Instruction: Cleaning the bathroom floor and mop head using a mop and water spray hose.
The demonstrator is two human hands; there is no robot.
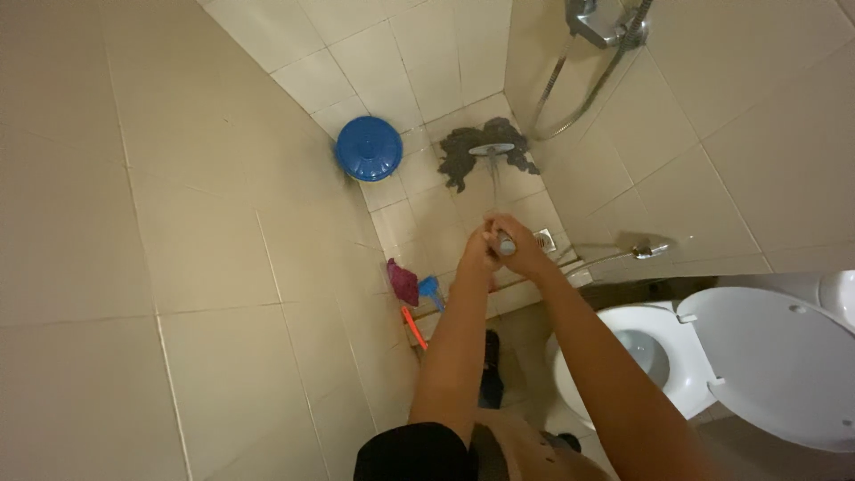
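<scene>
Head view: both hands' fingers (521,254) grip shower handle (504,242); blue lid (369,148), toilet (641,356) nearby

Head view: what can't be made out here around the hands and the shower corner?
- What the left hand and right hand grip: a small grey cylinder end shows; the fingers hide the rest.
- Shower mixer: cut off by the top edge.
- Dark patch on the floor: water or stain, unclear.
- Magenta and blue items by the wall: too small to identify.
</scene>
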